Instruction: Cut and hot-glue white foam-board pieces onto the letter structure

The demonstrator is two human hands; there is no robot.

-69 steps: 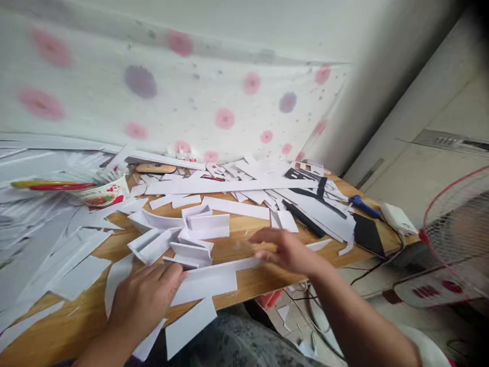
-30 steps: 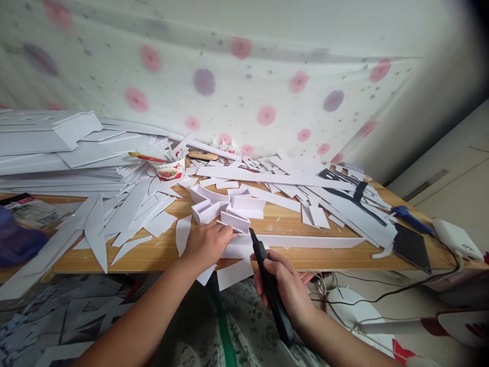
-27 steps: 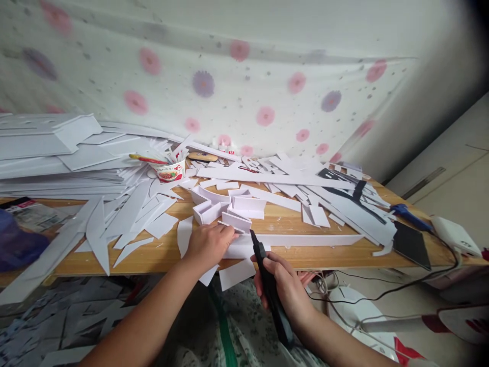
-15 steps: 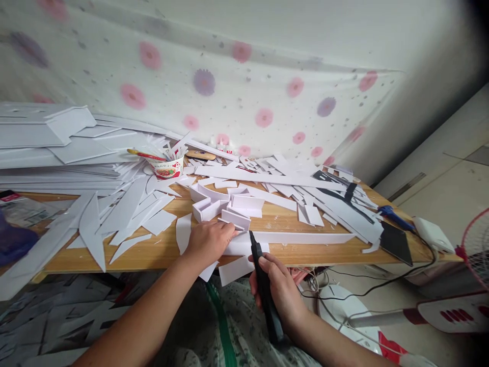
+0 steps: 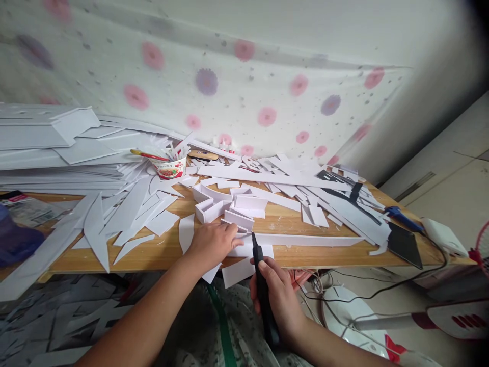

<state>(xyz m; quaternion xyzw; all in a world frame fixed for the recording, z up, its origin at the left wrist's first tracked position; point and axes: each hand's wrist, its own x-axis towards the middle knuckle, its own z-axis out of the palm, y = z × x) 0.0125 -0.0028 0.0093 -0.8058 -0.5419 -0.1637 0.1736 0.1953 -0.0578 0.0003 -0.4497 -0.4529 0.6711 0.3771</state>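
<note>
My left hand (image 5: 214, 243) is closed at the near end of a white foam-board piece of letter-like box shape (image 5: 214, 208), its thumb and fingers at the lower wall. That piece stands on edge and is built from thin upright strips. My right hand (image 5: 277, 293) is wrapped round a black hand tool (image 5: 263, 295) with a slim pointed tip; its exact kind is not clear. The tip is close to the left end of a long white strip (image 5: 313, 240), just right of my left fingers. Flat white board pieces (image 5: 239, 272) lie below, over the table edge.
White board offcuts cover much of the wooden table (image 5: 160, 257). A printed paper bowl (image 5: 171, 171) holds scraps and a red-yellow stick. Stacked boards (image 5: 57, 173) fill the left. At right are a blue corded tool (image 5: 404, 218), a black plate (image 5: 405, 244) and a fan (image 5: 453, 318).
My left thumb and fingers have shifted slightly and spread a little at the strip's end. The black tool stays in my right hand, its tip still near it. The view has moved slightly.
</note>
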